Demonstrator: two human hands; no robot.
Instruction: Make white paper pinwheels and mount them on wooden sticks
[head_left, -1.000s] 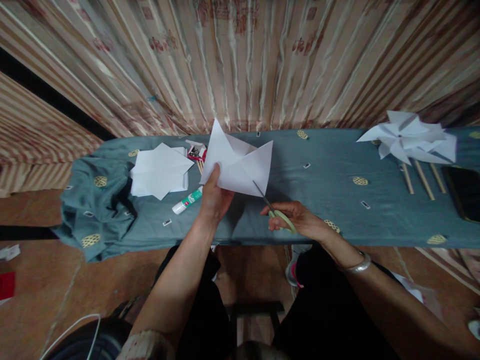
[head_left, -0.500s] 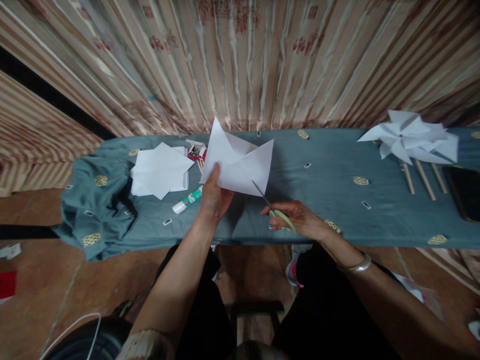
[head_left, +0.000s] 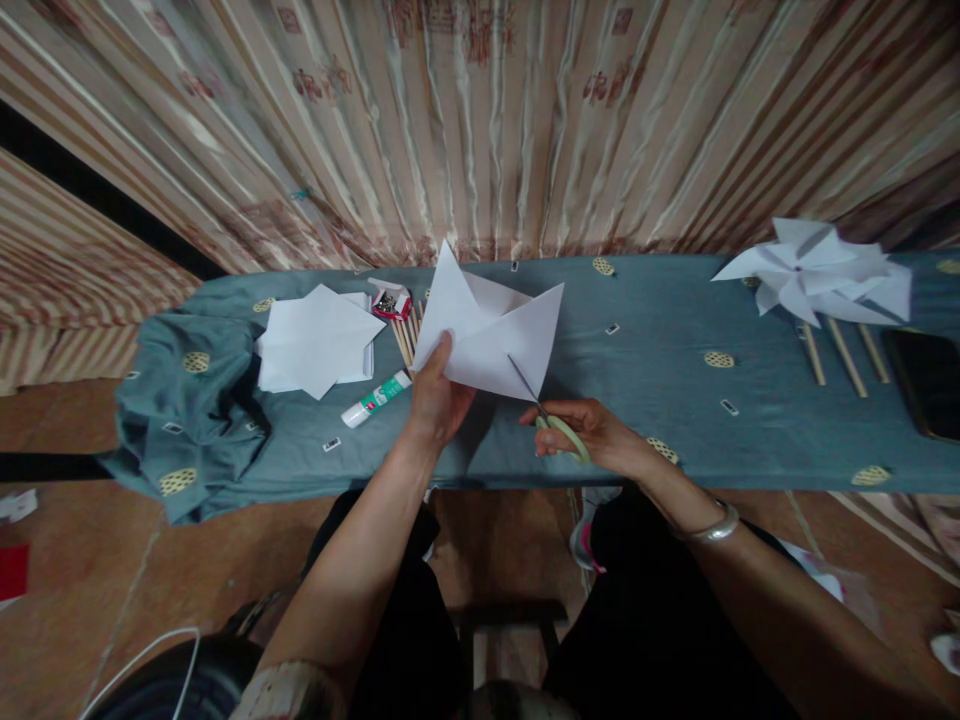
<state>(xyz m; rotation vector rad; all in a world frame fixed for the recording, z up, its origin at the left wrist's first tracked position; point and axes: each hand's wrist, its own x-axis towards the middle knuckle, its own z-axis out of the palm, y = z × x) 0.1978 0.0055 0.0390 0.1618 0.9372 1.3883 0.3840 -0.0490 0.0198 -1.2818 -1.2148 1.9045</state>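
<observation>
My left hand point(head_left: 441, 395) pinches a sheet of white paper point(head_left: 487, 345) by its lower left part, thumb on top. The sheet has slits cut into it, and its corners spread apart. In my right hand point(head_left: 581, 428) is a pair of scissors point(head_left: 561, 432) with light green handles. One dark blade lies over the paper's lower right edge; the other blade is hidden, apparently beneath the sheet. A glue stick point(head_left: 376, 399) with a green label lies just left of my left hand. Wooden sticks point(head_left: 406, 340) show partly behind the paper.
On the left of the blue-green cloth point(head_left: 645, 370) rests a stack of white paper point(head_left: 319, 340). Beside it stands a small open red-and-white box point(head_left: 391, 300) of metal bits. Paper pinwheels point(head_left: 817, 270) on sticks lie at the right, near a dark phone point(head_left: 926, 380). A striped curtain point(head_left: 480, 120) hangs behind.
My left hand and the paper have shifted slightly to the right, so the scissor blade reaches further over the sheet. More of the wooden sticks shows. My right hand has barely moved.
</observation>
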